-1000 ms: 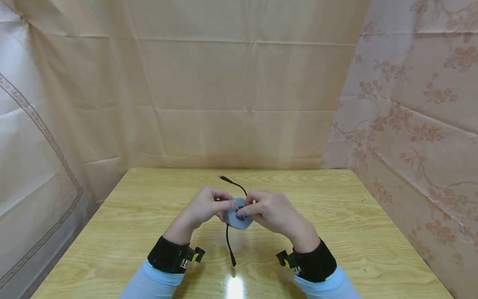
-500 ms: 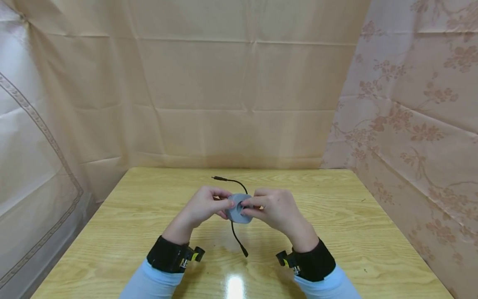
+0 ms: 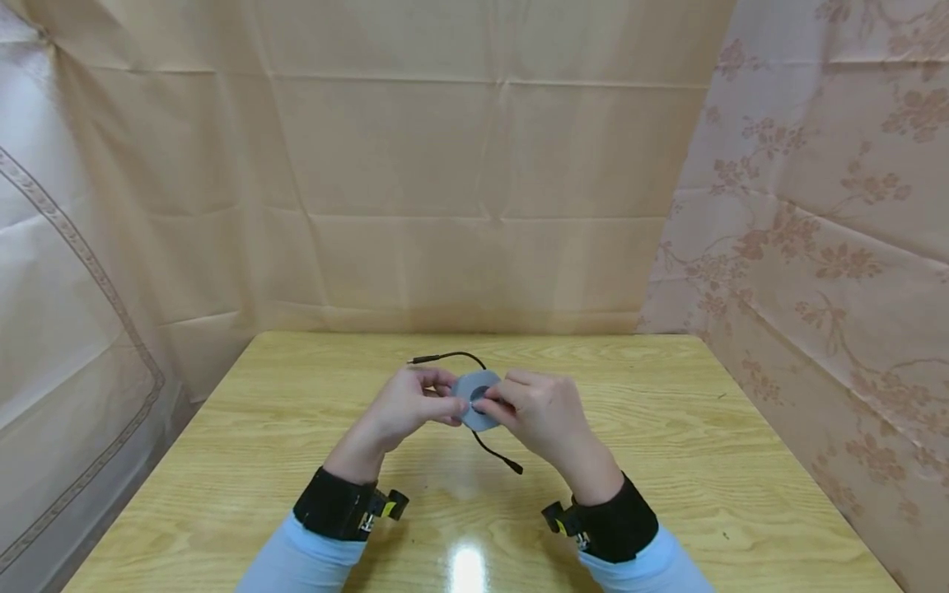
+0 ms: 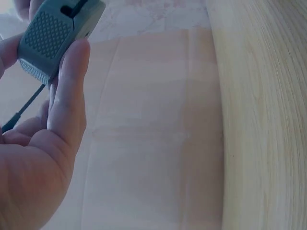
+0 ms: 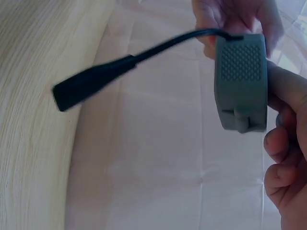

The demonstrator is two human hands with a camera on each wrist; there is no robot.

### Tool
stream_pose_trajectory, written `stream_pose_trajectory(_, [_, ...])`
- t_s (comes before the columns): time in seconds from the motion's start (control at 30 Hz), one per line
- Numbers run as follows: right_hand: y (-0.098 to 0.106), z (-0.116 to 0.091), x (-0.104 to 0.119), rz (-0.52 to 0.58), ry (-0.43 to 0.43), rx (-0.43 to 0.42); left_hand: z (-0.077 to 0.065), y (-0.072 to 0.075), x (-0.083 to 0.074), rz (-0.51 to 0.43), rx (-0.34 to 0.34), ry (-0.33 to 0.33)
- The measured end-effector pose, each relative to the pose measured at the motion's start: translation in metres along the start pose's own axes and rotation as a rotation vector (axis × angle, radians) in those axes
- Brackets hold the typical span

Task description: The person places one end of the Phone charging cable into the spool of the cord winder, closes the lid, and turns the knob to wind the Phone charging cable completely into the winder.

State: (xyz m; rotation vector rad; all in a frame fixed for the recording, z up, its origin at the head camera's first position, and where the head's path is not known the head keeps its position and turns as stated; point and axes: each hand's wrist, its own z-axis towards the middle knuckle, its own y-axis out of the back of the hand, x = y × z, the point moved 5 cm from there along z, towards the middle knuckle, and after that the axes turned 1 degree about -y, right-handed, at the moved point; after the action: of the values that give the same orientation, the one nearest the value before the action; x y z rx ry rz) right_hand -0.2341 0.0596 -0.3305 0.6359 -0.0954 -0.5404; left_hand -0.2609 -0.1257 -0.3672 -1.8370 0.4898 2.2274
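A blue-grey cable winder [image 3: 465,385] with flat, many-sided edges is held above the table. Black cable ends leave it on two sides: the upper cable end [image 3: 426,359] curves left, and the lower cable end [image 3: 498,455] hangs to the right. My left hand [image 3: 415,405] grips the winder's left side between thumb and fingers. With thumb and index finger, my right hand [image 3: 547,409] pinches at the round recess in the winder's middle, and these fingertips partly cover it. In the right wrist view, the textured winder side [image 5: 241,64] faces the camera beside a flared black plug [image 5: 88,85].
The winder is over a pale wood-grain table [image 3: 296,461]. Behind stands a beige cloth [image 3: 385,181], with a flowered cloth [image 3: 830,247] at the right and a white cloth [image 3: 67,329] at the left. Black wrist straps with small cameras sit on both forearms.
The winder has turned anticlockwise and risen slightly. Its upper cable end has swung left, its lower end right and up. My right fingers have shifted about the centre; the left hand stays nearly still.
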Motion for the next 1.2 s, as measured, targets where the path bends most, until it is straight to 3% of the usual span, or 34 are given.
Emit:
stream_pose_trajectory(0.27, [-0.003,-0.004,0.001,-0.02,-0.055,-0.003,-0.001,-0.001,-0.006,0.079,-0.065,-0.079])
stream_pose_trajectory(0.8, [-0.011,-0.002,0.005,-0.052,-0.157,-0.043,0.0,-0.003,-0.005,0.084,-0.139,-0.104])
stream_pose_trajectory(0.9, [-0.012,-0.001,0.004,0.026,-0.227,-0.025,0.0,-0.002,-0.005,0.116,-0.153,-0.111])
stream_pose_trajectory(1.1, [-0.016,-0.003,-0.006,0.343,-0.503,0.015,-0.001,-0.002,-0.003,0.159,-0.178,-0.118])
stream_pose_trajectory(1.2, [-0.019,-0.005,-0.01,0.416,-0.593,-0.005,0.0,-0.003,-0.002,0.16,-0.199,-0.119])
